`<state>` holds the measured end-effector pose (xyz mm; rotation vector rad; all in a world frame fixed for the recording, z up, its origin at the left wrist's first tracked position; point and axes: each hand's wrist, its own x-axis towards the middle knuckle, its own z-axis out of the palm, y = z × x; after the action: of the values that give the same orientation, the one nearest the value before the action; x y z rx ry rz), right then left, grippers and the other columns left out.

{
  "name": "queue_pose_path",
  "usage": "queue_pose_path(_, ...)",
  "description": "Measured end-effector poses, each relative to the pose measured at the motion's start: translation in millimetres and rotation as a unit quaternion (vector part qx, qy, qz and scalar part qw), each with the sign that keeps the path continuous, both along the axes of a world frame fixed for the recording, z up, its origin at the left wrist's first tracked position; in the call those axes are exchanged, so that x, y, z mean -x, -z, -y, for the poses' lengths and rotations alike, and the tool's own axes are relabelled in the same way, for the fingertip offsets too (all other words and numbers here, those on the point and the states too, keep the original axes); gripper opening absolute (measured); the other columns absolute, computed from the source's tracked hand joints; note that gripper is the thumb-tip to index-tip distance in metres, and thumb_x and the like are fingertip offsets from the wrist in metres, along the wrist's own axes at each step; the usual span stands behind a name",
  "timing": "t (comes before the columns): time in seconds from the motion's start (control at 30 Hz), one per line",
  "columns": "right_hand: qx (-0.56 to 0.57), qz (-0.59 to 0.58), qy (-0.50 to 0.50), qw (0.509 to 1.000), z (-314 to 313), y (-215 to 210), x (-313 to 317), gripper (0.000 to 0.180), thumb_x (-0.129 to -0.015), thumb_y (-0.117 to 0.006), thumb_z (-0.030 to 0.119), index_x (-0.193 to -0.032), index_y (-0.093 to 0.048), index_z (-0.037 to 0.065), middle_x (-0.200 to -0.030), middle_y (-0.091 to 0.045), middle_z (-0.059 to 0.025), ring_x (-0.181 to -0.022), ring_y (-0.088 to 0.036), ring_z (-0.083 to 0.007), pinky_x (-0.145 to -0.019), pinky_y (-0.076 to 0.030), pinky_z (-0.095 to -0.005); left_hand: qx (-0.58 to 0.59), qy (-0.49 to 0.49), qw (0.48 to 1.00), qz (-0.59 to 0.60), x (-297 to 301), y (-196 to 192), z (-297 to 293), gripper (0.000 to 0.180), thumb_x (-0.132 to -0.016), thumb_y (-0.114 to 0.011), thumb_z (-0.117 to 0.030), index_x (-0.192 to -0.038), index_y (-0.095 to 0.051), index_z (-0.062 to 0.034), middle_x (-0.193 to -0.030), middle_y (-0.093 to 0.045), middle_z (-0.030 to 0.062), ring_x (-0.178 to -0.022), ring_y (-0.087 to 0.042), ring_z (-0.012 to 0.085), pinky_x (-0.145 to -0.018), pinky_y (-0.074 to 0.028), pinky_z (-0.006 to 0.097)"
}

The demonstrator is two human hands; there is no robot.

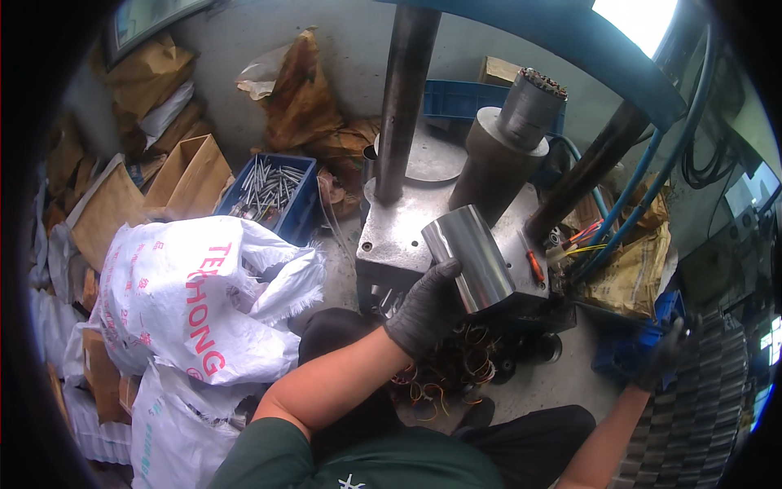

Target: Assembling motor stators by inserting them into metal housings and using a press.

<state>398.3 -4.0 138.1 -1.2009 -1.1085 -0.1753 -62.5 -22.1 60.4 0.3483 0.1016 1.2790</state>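
Observation:
My left hand (425, 314), in a black glove, is closed round a shiny hollow metal cylinder (469, 257). The cylinder leans over the front of the press's steel bed plate (395, 236). Behind it on the press stands a thick grey metal column (497, 167), topped by a narrower cylinder (531, 110) with a ring of small coloured bits on its upper end. Off to the right, my right hand (664, 356), also black-gloved, is beside a blue plastic bin (619, 350). Its fingers look drawn together, with a small bright spot at the tips that I cannot make out.
A red-handled screwdriver (533, 262) lies on the plate's right side. Steel posts (405, 106) and blue hoses (664, 183) flank the press. Left are a blue crate of metal pins (273, 196) and white woven sacks (183, 293). Stacked metal parts (692, 407) stand at lower right.

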Motion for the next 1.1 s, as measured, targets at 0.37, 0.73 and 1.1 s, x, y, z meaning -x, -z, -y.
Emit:
queue_pose_path(0.37, -0.079, -0.050, -0.038, 0.995, -91.3, -27.0, 25.1, 0.043, -0.104, -0.060, 0.007, -0.146, -0.050, 0.006, -0.127, -0.061, -0.0127, -0.108, -0.067, -0.0204, -0.082, -0.062, -0.0305, -0.079, -0.110, 0.976, -0.170, -20.1, 10.2, -3.9, 0.084, -0.082, -0.088, -0.037, -0.147, -0.044, -0.0078, -0.131, -0.060, 0.0074, -0.120, -0.064, 0.0259, -0.105, -0.054, 0.042)
queue_pose_path(0.73, -0.103, -0.075, -0.011, 0.992, -81.3, -24.8, 21.6, 0.047, -0.101, -0.064, 0.004, -0.146, -0.051, 0.000, -0.128, -0.061, -0.0158, -0.111, -0.066, -0.0212, -0.089, -0.062, -0.0307, -0.382, -0.472, 0.536, -0.586, -25.5, -5.0, -29.5, 0.103, -0.065, -0.098, -0.022, -0.149, -0.039, -0.0099, -0.143, -0.053, 0.0174, -0.130, -0.056, 0.0351, -0.108, -0.049, 0.045)
queue_pose_path(1.1, -0.096, -0.006, 0.031, 0.995, -74.6, -20.9, 13.0, 0.041, -0.097, -0.066, 0.003, -0.137, -0.058, -0.004, -0.128, -0.065, -0.0154, -0.115, -0.064, -0.0238, -0.102, -0.051, -0.0354, -0.568, -0.496, 0.375, -0.538, -24.8, -69.3, -70.9, 0.065, -0.078, -0.077, 0.000, -0.137, -0.051, -0.0095, -0.136, -0.062, 0.0209, -0.126, -0.059, 0.0459, -0.106, -0.047, 0.057)
